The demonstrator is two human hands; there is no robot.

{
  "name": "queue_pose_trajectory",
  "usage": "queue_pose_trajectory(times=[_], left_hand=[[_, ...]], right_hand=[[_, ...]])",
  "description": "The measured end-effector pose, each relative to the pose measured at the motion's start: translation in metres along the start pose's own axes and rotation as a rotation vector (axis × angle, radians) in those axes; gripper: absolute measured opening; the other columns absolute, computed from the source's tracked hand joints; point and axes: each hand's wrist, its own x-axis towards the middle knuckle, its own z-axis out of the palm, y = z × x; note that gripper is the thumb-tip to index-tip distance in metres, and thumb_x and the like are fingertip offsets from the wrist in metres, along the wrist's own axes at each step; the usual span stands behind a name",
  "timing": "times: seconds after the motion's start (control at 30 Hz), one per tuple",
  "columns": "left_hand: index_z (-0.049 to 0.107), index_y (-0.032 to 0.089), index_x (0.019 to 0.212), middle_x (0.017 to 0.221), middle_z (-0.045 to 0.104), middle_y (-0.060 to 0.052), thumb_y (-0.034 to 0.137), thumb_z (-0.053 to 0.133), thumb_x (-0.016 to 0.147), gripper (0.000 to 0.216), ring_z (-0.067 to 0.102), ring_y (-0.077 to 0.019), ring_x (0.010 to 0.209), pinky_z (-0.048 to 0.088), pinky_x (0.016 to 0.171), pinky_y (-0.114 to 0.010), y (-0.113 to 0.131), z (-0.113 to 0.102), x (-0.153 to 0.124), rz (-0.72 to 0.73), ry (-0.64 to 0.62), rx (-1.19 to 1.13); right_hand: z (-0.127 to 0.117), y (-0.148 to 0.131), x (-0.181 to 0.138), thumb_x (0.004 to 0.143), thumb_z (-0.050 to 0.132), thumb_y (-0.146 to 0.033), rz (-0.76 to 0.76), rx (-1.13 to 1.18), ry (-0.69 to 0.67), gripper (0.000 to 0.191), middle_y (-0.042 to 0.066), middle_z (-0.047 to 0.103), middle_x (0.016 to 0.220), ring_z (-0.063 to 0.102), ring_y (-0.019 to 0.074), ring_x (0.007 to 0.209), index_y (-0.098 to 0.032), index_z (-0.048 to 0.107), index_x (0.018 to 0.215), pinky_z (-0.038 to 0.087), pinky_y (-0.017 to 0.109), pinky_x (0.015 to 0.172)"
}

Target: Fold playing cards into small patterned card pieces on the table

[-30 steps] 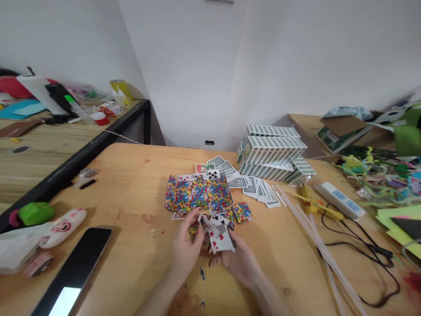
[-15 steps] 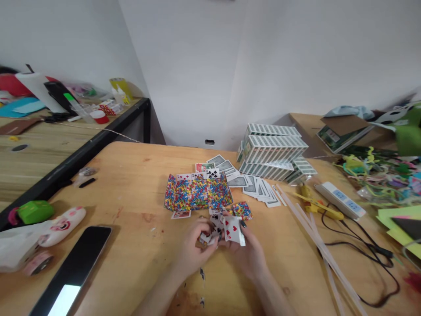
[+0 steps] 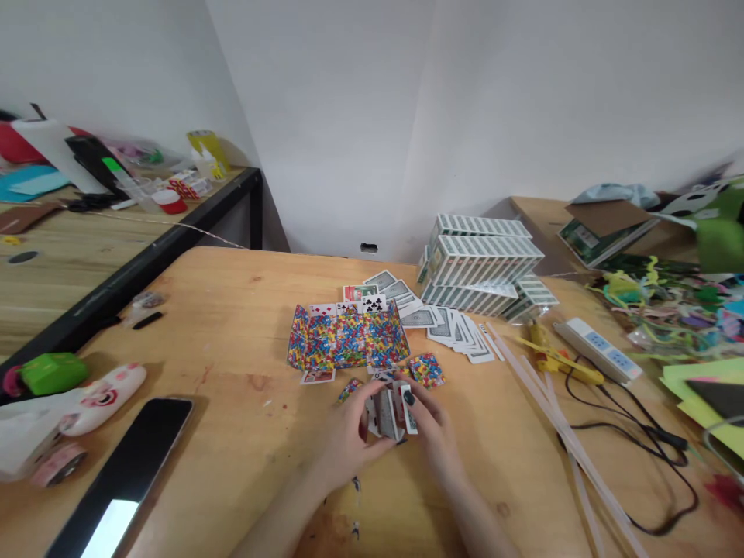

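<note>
While pinching bent playing cards (image 3: 388, 415) between fingers of left hand (image 3: 347, 430) and right hand (image 3: 433, 426), to the near side of the multicoloured patterned panel (image 3: 352, 337), apply even pressure; likely to slip or crease if squeezed unevenly.

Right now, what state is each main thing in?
Handheld grey-backed playing cards, bent
Left hand, gripping cards
Right hand, gripping cards
Multicoloured speckled card piece, sides folded
Loose grey-backed cards, spread, mostly face down
Green-and-white striped boxes, stacked
Black rectangular phone, face up

A glue gun (image 3: 573, 369), translucent sticks (image 3: 559, 422) and colourful scraps (image 3: 668, 310) suggest a craft workshop.
</note>
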Motion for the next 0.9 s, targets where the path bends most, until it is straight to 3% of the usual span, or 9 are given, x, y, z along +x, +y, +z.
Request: queue_pose_trajectory(times=[0.13, 0.2, 0.57, 0.77, 0.9], left_hand=[[0.044, 0.023, 0.12, 0.116, 0.056, -0.008, 0.019, 0.067, 0.065, 0.06, 0.055, -0.0229, 0.1, 0.047, 0.084, -0.035, 0.0, -0.001, 0.001, 0.125, 0.048, 0.069], [0.043, 0.024, 0.122, 0.121, 0.052, -0.008, 0.017, 0.066, 0.066, 0.06, 0.05, -0.024, 0.11, 0.044, 0.089, -0.037, 0.001, -0.002, 0.001, 0.152, 0.052, 0.082], [0.044, 0.024, 0.121, 0.119, 0.053, -0.009, 0.018, 0.063, 0.069, 0.056, 0.057, -0.0222, 0.097, 0.049, 0.081, -0.037, 0.001, 0.0, 0.002, 0.134, 0.103, 0.061], [0.045, 0.021, 0.118, 0.118, 0.051, -0.011, 0.013, 0.059, 0.068, 0.052, 0.052, -0.0235, 0.107, 0.046, 0.087, -0.039, 0.005, -0.001, 0.003, 0.169, 0.103, 0.009], [0.046, 0.019, 0.116, 0.119, 0.049, -0.011, 0.006, 0.056, 0.063, 0.056, 0.054, -0.022, 0.101, 0.049, 0.081, -0.036, 0.005, 0.003, 0.002, 0.136, 0.113, -0.032]], right_hand=[[0.004, -0.005, -0.002, 0.07, 0.066, -0.04, -0.019, -0.06, 0.0, 0.041, 0.008, 0.064, 0.109, 0.057, 0.0259, 0.101, -0.021, 0.063, 0.107, 0.04, 0.04, 0.091], [0.006, -0.007, -0.002, 0.07, 0.066, -0.041, -0.022, -0.08, 0.005, 0.041, 0.008, 0.065, 0.108, 0.058, 0.0255, 0.1, -0.021, 0.063, 0.107, 0.041, 0.039, 0.089], [0.009, -0.009, -0.001, 0.068, 0.066, -0.044, -0.03, -0.131, 0.032, 0.044, 0.009, 0.067, 0.103, 0.06, 0.0259, 0.095, -0.02, 0.064, 0.105, 0.045, 0.04, 0.085], [0.011, -0.007, -0.002, 0.068, 0.068, -0.038, -0.034, -0.117, 0.002, 0.039, 0.007, 0.067, 0.095, 0.059, 0.0241, 0.091, -0.021, 0.064, 0.102, 0.045, 0.037, 0.083], [0.011, -0.002, -0.003, 0.069, 0.068, -0.036, -0.069, -0.123, 0.002, 0.038, 0.006, 0.066, 0.093, 0.059, 0.0233, 0.092, -0.021, 0.063, 0.103, 0.046, 0.035, 0.082]])
